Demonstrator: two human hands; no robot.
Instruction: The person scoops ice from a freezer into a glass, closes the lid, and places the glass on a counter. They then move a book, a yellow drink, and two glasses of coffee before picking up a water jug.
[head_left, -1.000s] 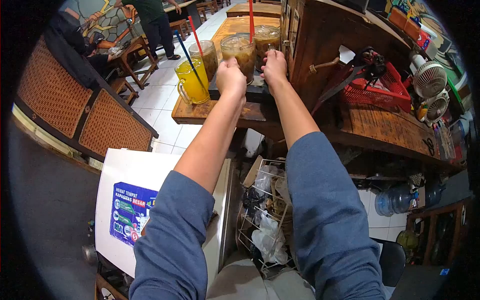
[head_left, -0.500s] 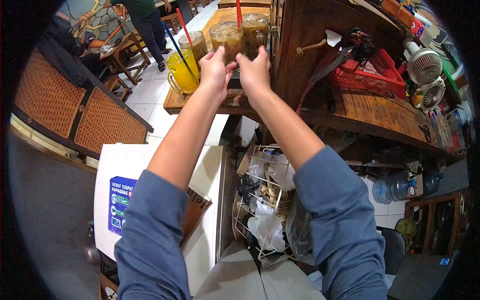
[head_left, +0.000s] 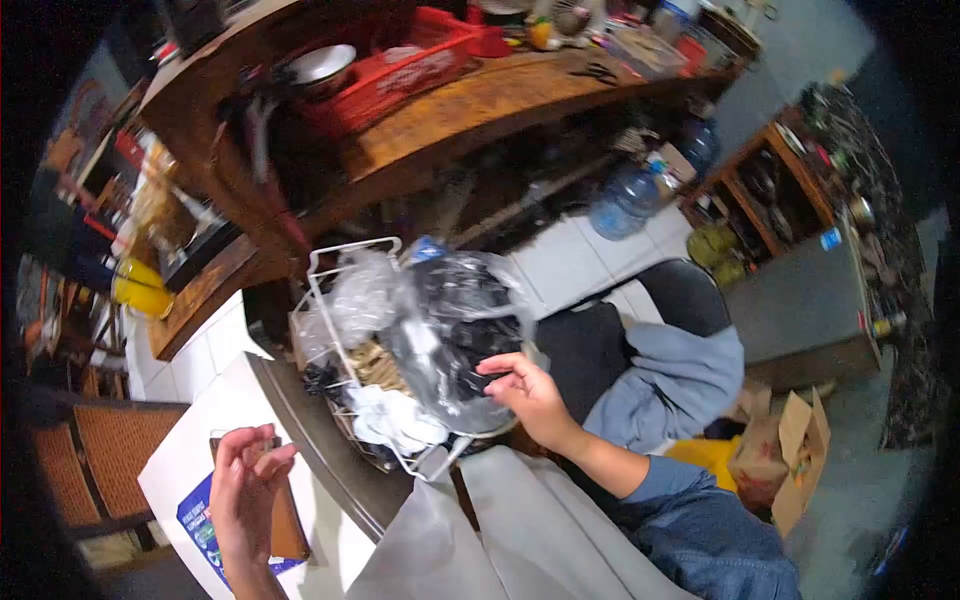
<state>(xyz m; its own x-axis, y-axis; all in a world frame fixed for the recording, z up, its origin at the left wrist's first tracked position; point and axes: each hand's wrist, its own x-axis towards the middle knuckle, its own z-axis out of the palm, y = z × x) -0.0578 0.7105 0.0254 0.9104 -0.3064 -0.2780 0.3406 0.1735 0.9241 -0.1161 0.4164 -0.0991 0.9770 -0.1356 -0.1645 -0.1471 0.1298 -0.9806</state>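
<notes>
My left hand (head_left: 248, 485) is raised over a white cabinet top (head_left: 225, 400), its fingers loosely bent and apart with nothing in them. Behind it, a brown board or booklet (head_left: 288, 525) and a blue printed sticker (head_left: 200, 515) lie on that white surface. My right hand (head_left: 530, 400) hovers beside a clear plastic bag with black contents (head_left: 460, 310), fingers half curled and apart, apparently holding nothing. A white wire basket (head_left: 340, 350) holds white plastic bags (head_left: 395, 420) and clear bags (head_left: 365, 290). At far left, a mug of yellow drink (head_left: 140, 288) stands on a wooden counter; the drinks behind it are blurred.
A red plastic basket (head_left: 415, 75) sits on the wooden counter (head_left: 480, 95). Blue water jugs (head_left: 630, 200) stand on the tiled floor. To the right are a black chair with a grey-blue cloth (head_left: 670, 370) and an open cardboard box (head_left: 800, 450).
My view has swung right and down. Both hands have come away from the glasses and moved apart, left over the white cabinet and right near the basket of bags. The drinks now appear far left.
</notes>
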